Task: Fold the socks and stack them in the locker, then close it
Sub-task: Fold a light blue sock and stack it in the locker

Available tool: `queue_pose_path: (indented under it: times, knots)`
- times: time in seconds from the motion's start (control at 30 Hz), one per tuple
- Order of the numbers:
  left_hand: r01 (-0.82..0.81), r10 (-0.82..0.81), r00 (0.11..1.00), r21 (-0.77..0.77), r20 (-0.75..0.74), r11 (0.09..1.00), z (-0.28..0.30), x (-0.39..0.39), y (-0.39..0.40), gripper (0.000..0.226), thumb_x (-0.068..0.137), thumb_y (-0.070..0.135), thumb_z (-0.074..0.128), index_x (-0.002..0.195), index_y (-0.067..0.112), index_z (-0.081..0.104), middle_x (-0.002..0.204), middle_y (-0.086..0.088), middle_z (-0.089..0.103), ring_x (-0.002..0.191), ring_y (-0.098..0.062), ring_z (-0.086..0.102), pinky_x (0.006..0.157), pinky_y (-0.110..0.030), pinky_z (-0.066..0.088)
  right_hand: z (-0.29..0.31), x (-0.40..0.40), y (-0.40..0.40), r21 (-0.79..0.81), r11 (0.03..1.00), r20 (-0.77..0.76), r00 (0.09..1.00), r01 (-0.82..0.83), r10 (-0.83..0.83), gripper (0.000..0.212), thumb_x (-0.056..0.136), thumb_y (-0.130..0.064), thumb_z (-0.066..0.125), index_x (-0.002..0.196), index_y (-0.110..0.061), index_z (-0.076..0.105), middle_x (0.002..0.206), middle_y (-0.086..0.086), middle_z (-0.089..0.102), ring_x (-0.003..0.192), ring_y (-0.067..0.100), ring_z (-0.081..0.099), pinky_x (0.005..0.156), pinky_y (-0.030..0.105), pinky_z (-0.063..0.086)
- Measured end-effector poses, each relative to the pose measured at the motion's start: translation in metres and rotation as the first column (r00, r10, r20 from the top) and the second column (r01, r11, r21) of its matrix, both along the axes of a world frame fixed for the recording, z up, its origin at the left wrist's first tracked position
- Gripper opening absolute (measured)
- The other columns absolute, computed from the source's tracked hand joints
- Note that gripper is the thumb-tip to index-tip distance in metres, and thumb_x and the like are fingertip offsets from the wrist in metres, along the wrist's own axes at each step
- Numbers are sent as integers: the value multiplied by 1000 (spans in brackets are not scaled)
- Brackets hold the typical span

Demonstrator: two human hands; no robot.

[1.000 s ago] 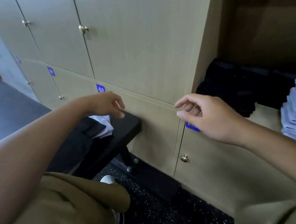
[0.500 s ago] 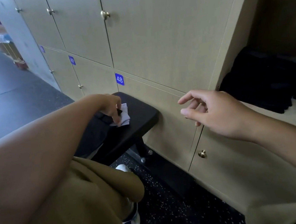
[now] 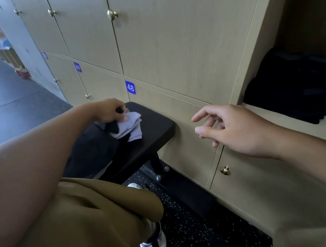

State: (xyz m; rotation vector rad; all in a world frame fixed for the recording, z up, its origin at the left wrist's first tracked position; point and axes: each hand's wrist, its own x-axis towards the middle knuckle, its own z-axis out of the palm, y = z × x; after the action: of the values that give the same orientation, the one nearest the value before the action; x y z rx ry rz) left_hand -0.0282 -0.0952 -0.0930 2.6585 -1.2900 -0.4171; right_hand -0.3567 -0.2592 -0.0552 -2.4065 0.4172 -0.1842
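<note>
While the left hand pinches pale socks on a black bench, the right hand hovers loosely open, holding nothing.

Bare forearms, olive-brown shorts, white/navy sneakers.

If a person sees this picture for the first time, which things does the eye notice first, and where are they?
First, the left hand in the middle, pinching pale socks on the end of a black bench. Next, the right hand, open and empty, reaching out before the closed locker doors. At the far right, the open locker holds a dark stack of clothes.
</note>
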Motion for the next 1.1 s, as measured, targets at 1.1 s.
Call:
queue_pose_path:
  times: [1.1]
  knots:
    - [336, -519, 845, -624, -132, 706, 39, -161, -78, 14, 99, 14, 64, 93, 19, 52, 77, 19, 59, 70, 3, 50, 66, -13, 39, 3, -1, -16, 659, 726, 101, 933, 198, -346, 17, 102, -27, 60, 113, -23, 71, 109, -5, 77, 106, 9, 71, 99, 37, 55]
